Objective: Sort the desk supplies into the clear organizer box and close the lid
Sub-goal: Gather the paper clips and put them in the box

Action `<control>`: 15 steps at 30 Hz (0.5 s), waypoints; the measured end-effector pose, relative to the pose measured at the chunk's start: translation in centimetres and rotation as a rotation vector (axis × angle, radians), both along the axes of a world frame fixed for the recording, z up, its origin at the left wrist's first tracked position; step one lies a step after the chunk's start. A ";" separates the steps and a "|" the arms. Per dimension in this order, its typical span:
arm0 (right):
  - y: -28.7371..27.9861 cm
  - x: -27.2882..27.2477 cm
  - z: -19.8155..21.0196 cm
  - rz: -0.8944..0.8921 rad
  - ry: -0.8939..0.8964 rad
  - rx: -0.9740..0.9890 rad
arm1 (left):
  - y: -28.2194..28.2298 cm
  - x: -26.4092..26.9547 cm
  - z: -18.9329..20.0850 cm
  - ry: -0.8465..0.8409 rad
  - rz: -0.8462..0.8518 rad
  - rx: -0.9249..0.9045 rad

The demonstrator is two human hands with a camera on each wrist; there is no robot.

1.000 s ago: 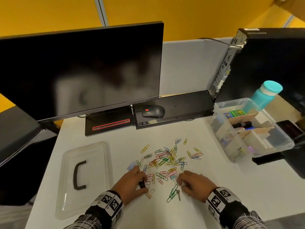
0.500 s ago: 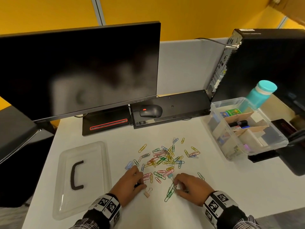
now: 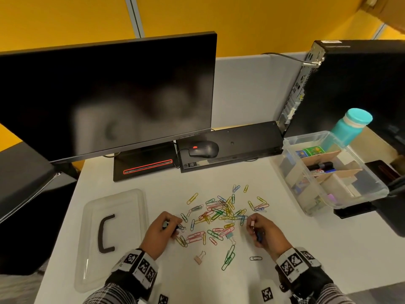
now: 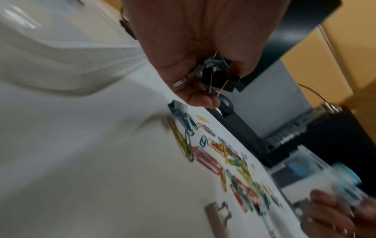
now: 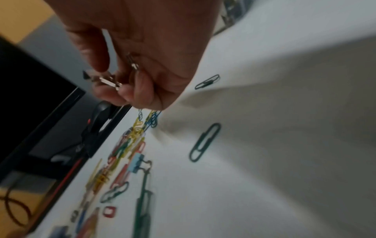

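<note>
Paper clips (image 3: 221, 212) lie scattered at the middle of the desk (image 3: 285, 249), and both your hands sit at the near edge of that pile. Your left hand (image 3: 161, 232) is curled around a small bunch of binder clips (image 4: 218, 75), wire handles poking out. Your right hand (image 3: 266, 232) pinches another binder clip (image 5: 104, 79) at its fingertips, with something more tucked in the palm that I cannot make out.

Two binder clips still lie loose: a blue one (image 3: 229, 236) in the pile's near side, a tan one (image 3: 199, 258) nearer to you. Pick those out by the handles so no paper clips snag and come along.

Right of the pile stands the clear box (image 3: 370, 191), open, with cardboard dividers; drop each kind in its own section. Left of the pile waits the lid (image 3: 92, 216), handle up.
</note>
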State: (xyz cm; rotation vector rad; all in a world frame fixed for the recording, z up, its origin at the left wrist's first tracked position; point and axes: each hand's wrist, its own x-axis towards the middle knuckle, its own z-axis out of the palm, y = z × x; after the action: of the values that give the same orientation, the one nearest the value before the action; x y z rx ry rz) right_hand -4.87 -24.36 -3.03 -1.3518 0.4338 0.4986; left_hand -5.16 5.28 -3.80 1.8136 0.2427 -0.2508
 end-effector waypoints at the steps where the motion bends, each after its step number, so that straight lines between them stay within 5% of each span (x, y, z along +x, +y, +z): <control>1: 0.1 0.0 0.2 -0.018 0.011 0.067 | 0.2 0.2 0.0 0.021 0.059 -0.070; 4: 0.8 -0.1 0.0 -0.028 0.051 0.061 | 0.7 0.6 0.2 0.060 0.161 -0.209; 7: 1.2 -0.2 -0.8 0.128 -0.070 -0.309 | 1.0 0.7 0.3 0.065 0.199 -0.230; 12: 2.2 -0.7 -1.2 0.541 -0.311 -0.903 | 2.0 1.4 0.3 -0.110 0.047 0.219; 15: 3.4 -0.8 -0.5 0.691 -0.291 -1.094 | 2.9 2.3 0.6 -0.202 -0.224 0.554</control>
State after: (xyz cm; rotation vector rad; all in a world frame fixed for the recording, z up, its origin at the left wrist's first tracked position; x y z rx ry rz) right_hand -5.63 -20.94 -3.52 -2.6266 -0.0702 0.6361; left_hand -2.91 8.17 -3.17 2.4025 -0.0436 -0.1629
